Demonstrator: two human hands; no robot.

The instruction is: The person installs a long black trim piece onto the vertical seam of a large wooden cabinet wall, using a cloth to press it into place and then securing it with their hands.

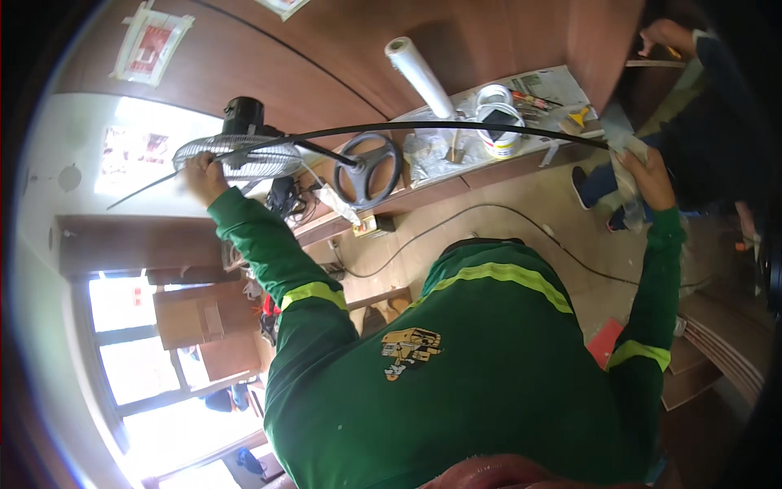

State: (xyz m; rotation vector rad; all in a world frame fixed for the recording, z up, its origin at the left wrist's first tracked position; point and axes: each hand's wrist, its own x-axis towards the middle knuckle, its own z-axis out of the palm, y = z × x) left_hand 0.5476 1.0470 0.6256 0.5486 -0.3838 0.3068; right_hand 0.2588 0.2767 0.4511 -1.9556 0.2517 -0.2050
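A long, thin black strip [383, 126] stretches from side to side in front of me, bowed upward in this wide view. My left hand [205, 179], slightly blurred, is closed around it near its left end, in front of the fan. The tail of the strip sticks out beyond that hand. At the other end, my right hand [649, 176] is closed on a pale, crumpled cloth [626, 155]; the strip runs into this cloth. Whether the right fingers also grip the strip itself is hidden.
A standing fan [277, 159] with a round base [366, 171] lies tilted. A bench [423, 191] bears a white roll [419, 77], a white bucket [498, 143] and brushes. A cable [481, 208] crosses the floor. Someone in dark clothes [692, 138] stands at right beside stacked boards [725, 346].
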